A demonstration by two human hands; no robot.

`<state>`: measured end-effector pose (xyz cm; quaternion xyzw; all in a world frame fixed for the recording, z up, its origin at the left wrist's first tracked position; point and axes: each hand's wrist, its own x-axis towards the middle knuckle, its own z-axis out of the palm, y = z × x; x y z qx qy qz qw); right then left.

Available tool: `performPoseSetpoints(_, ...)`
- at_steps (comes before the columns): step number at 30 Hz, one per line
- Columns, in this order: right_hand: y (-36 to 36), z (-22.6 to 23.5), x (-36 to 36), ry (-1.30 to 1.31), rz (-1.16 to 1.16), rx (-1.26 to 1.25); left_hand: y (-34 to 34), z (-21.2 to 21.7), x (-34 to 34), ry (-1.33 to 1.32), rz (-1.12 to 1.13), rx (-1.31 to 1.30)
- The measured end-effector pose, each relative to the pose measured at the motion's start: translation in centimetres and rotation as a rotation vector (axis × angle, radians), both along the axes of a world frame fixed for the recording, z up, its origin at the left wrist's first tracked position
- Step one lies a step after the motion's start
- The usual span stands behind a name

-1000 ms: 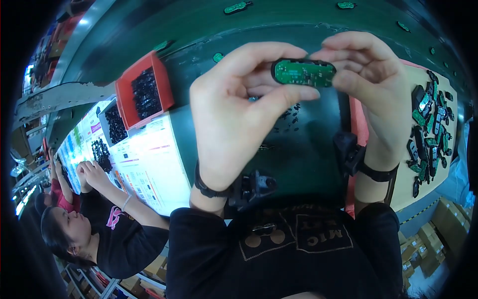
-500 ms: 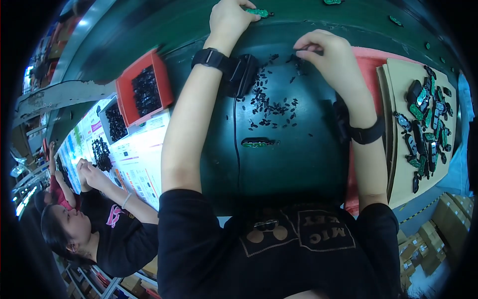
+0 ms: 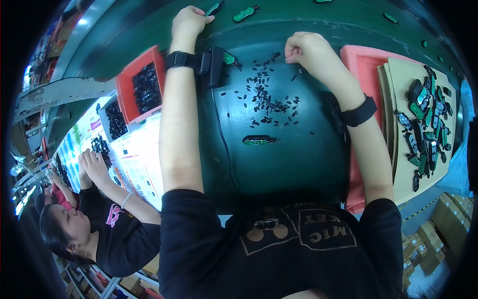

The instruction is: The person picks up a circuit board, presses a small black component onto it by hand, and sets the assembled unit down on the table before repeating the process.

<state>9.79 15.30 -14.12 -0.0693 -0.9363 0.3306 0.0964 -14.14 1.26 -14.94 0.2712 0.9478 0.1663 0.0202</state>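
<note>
My left hand (image 3: 190, 22) reaches to the far left onto the green belt. Its thumb and fingertips are closed on the near end of a small green circuit board (image 3: 215, 7). Another green board with a dark tip (image 3: 245, 14) lies just right of it. My right hand (image 3: 307, 49) is curled above the dark green work surface, fingertips pressed together; what they hold, if anything, is hidden. Below and left of it are scattered many tiny black parts (image 3: 264, 97). A black casing with a green board in it (image 3: 258, 140) lies nearer me. One more board (image 3: 230, 59) sits beside my left wrist device.
On the right, a cardboard sheet (image 3: 398, 189) over a pink foam tray (image 3: 351, 60) bears several boards and casings. Red (image 3: 160, 74) and grey bins of black parts stand left. A co-worker (image 3: 112, 234) handles black parts there. A cable (image 3: 226, 144) crosses the surface.
My left hand has moved left, from one green board to another. My right hand has shifted slightly left, its fingers curled more. The boards on the far belt have drifted left.
</note>
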Motion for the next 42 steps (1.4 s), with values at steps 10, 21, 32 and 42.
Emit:
performPoseSetpoints(10,-0.8,3.3,0.7,0.131,-0.230,-0.444,-0.2,0.0,-0.6,-0.193,0.023,0.197)
performPoseSetpoints(21,-1.1,5.8,2.4,0.261,-0.125,-1.148,-1.5,3.7,0.5,-0.108,0.037,0.391)
performPoseSetpoints(32,0.0,6.5,4.3,0.275,-0.021,-1.473,-4.8,12.1,15.8,-0.540,-0.255,0.829)
performPoseSetpoints(42,-6.1,11.0,4.4,0.577,-0.148,-0.768,-5.1,12.8,20.5,-0.550,-0.252,0.975)
